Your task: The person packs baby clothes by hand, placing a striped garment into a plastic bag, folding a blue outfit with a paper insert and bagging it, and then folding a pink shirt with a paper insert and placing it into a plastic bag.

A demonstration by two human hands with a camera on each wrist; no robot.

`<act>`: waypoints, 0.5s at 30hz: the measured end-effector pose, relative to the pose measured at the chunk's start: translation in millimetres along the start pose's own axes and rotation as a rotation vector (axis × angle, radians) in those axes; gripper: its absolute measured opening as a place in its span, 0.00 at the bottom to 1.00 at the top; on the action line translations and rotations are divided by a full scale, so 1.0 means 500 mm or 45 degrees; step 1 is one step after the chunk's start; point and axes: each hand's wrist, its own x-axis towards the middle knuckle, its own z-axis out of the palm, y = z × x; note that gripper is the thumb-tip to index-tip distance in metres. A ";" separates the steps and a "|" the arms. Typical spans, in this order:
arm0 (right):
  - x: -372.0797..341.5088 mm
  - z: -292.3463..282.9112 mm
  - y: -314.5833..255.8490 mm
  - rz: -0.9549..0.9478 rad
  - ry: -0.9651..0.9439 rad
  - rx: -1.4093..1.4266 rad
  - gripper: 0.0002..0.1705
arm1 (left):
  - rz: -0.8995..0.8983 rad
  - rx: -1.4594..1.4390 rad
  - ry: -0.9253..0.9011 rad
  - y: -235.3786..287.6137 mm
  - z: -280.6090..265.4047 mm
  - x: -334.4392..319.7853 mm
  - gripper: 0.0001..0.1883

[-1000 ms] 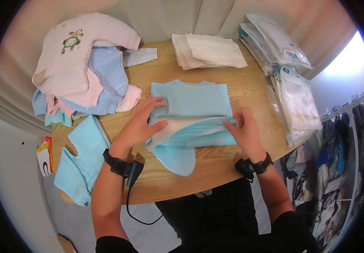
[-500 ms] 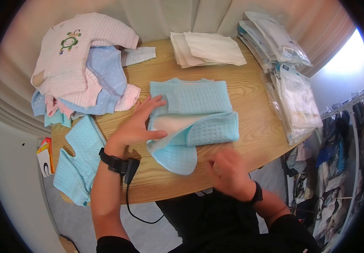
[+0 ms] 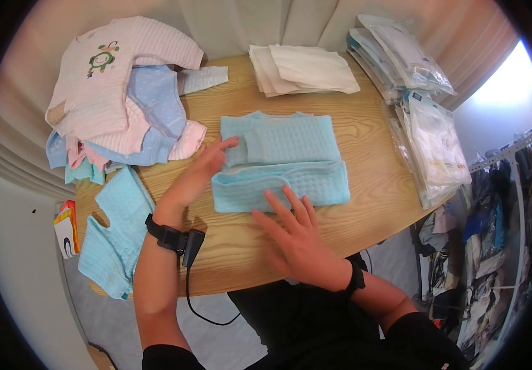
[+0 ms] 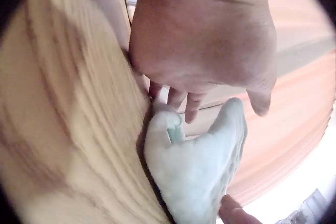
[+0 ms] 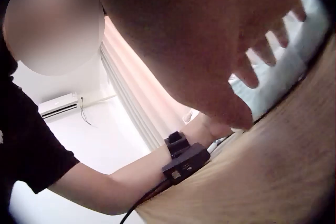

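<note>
A light-blue quilted baby garment (image 3: 297, 140) lies folded on the wooden table (image 3: 364, 139), its near part doubled over into a band. My left hand (image 3: 199, 176) stands on edge at the garment's left side, fingertips at the upper left corner. In the left wrist view the curled end of the folded cloth (image 4: 194, 166) shows just past those fingers. Over the front of the band, my right hand (image 3: 306, 243) spreads its fingers, with fingertips on the cloth near its lower edge. Neither hand grips the fabric.
Pink and blue baby clothes (image 3: 96, 92) are heaped at the back left, with small turquoise pants (image 3: 115, 228) nearer me. White sheets (image 3: 315, 69) lie at the back. Bagged garments (image 3: 432, 148) are stacked along the right edge, beyond which clothes hang on a rack (image 3: 494, 246).
The garment's loose lower left flap has been folded up onto the band. My right hand let go of the right edge, swung toward me, then moved left onto the front. My left hand stayed nearby.
</note>
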 end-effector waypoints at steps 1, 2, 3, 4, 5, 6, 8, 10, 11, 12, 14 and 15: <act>0.007 0.006 0.006 0.022 0.012 -0.052 0.36 | 0.027 0.099 0.005 -0.006 0.001 -0.002 0.34; 0.013 0.011 0.012 0.046 0.007 -0.070 0.37 | 0.052 0.199 0.009 -0.009 0.002 -0.004 0.34; 0.018 0.016 0.018 0.069 0.001 -0.088 0.37 | 0.064 0.257 0.004 -0.003 0.006 -0.005 0.34; 0.020 0.022 0.020 0.094 -0.006 -0.106 0.38 | 0.076 0.314 -0.002 0.009 0.012 -0.007 0.35; 0.021 0.026 0.021 0.095 -0.001 -0.110 0.38 | 0.088 0.370 -0.008 0.014 0.016 -0.008 0.36; 0.023 0.031 0.020 0.098 0.006 -0.116 0.39 | 0.102 0.451 0.014 0.011 0.016 -0.012 0.37; 0.023 0.030 0.027 0.063 0.011 -0.101 0.39 | 0.183 0.600 0.029 0.003 0.017 -0.003 0.39; 0.009 0.022 0.038 0.016 0.017 -0.066 0.38 | 0.202 0.635 0.040 -0.002 0.017 0.000 0.38; -0.003 0.001 0.039 0.023 0.080 0.062 0.35 | 0.206 0.659 0.036 -0.001 0.018 0.002 0.37; -0.020 -0.019 0.055 0.069 0.177 0.107 0.33 | 0.204 0.687 0.038 0.004 0.018 0.003 0.36; -0.065 -0.068 0.098 0.116 0.364 0.219 0.29 | 0.155 0.620 0.040 0.026 0.028 0.000 0.35; -0.088 -0.096 0.130 0.198 0.491 0.109 0.25 | 0.110 0.592 0.047 0.029 0.032 -0.002 0.34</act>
